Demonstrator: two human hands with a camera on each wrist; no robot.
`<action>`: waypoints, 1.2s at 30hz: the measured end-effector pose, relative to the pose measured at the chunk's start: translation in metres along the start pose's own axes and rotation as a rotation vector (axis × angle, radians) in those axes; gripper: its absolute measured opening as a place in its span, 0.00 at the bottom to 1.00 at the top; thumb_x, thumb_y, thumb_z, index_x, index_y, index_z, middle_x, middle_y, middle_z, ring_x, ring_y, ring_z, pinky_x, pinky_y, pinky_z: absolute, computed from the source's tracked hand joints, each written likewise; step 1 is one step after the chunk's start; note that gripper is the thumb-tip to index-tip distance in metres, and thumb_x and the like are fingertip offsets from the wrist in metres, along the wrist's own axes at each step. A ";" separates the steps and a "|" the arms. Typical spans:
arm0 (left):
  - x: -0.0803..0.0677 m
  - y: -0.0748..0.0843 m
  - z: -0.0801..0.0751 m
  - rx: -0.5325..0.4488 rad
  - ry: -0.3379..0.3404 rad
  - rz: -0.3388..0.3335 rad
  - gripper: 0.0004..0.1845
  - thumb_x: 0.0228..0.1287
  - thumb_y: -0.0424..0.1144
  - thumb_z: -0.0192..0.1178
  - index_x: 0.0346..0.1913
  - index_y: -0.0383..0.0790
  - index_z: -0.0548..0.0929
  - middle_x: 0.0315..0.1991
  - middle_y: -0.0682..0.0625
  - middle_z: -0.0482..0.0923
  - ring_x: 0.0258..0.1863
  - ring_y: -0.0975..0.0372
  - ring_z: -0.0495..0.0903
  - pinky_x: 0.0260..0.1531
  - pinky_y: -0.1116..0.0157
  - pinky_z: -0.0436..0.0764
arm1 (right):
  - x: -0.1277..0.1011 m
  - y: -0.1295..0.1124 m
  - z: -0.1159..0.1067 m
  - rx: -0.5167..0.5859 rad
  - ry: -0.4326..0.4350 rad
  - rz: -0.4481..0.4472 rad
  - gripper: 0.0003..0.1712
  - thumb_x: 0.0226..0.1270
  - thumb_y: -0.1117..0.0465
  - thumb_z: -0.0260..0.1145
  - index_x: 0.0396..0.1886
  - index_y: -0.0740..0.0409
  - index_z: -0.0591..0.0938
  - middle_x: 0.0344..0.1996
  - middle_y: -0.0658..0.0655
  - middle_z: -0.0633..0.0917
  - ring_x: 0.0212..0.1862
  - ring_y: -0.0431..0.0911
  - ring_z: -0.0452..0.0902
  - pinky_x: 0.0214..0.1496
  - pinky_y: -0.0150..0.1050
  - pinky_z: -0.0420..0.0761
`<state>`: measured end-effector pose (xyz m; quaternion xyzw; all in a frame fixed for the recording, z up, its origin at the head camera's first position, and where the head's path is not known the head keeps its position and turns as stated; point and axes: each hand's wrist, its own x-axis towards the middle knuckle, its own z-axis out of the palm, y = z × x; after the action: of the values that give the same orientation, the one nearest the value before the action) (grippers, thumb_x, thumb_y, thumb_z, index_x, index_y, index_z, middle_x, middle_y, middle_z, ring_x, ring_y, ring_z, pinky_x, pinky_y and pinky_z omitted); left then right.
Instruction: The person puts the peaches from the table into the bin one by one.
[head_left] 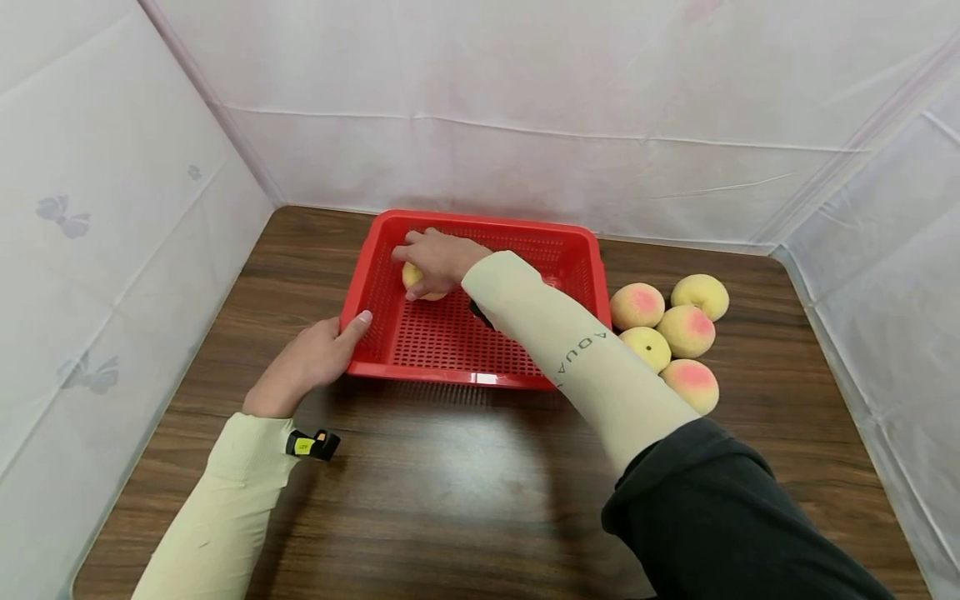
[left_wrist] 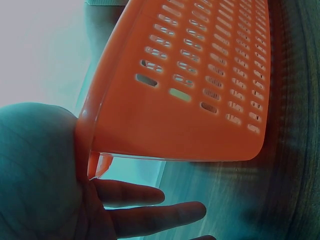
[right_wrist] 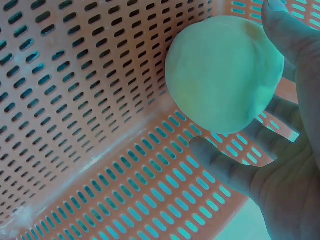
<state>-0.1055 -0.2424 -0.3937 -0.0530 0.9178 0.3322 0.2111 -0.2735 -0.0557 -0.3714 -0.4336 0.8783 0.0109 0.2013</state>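
A red perforated plastic basket [head_left: 465, 342] sits near the table's back edge. At its front left corner my left hand [head_left: 315, 357] grips the rim, thumb over the edge. In the left wrist view, the fingers [left_wrist: 160, 218] of that hand extend outside the basket wall [left_wrist: 135, 130]. Inside the basket, toward the back left, my right hand [head_left: 444, 257] holds a yellow peach [head_left: 412, 275] from above. The right wrist view has this peach [right_wrist: 220, 75] against the basket's side wall, with thumb and fingers around it; one finger [right_wrist: 220, 160] stands apart from it.
Several yellow and pink peaches [head_left: 687, 332] lie grouped on the wooden table [head_left: 420, 492], right of the basket. My right forearm [head_left: 577, 350] crosses over the basket's right part and hides some of it. White sheeting [head_left: 525, 75] hangs behind and at both sides.
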 end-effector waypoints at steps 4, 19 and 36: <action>0.001 -0.001 -0.001 -0.004 -0.003 0.002 0.34 0.81 0.64 0.37 0.54 0.34 0.77 0.34 0.43 0.80 0.31 0.56 0.74 0.31 0.61 0.72 | 0.000 0.000 -0.003 -0.016 0.015 -0.003 0.39 0.71 0.40 0.69 0.78 0.41 0.68 0.72 0.53 0.70 0.70 0.50 0.66 0.70 0.45 0.76; 0.002 -0.002 -0.001 -0.003 -0.004 -0.011 0.34 0.81 0.65 0.37 0.53 0.34 0.77 0.34 0.43 0.80 0.31 0.56 0.74 0.31 0.61 0.72 | -0.002 -0.002 -0.011 0.008 -0.004 0.012 0.41 0.71 0.41 0.69 0.79 0.40 0.66 0.74 0.51 0.69 0.72 0.49 0.65 0.72 0.47 0.75; 0.007 -0.004 -0.006 0.009 -0.015 -0.007 0.35 0.80 0.66 0.36 0.53 0.34 0.76 0.35 0.43 0.80 0.33 0.55 0.75 0.33 0.60 0.72 | -0.007 0.005 -0.018 0.007 -0.007 -0.026 0.39 0.73 0.41 0.67 0.79 0.43 0.67 0.71 0.53 0.71 0.68 0.49 0.69 0.72 0.45 0.75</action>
<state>-0.1128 -0.2488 -0.3943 -0.0529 0.9174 0.3277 0.2195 -0.2799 -0.0502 -0.3528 -0.4444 0.8718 0.0070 0.2061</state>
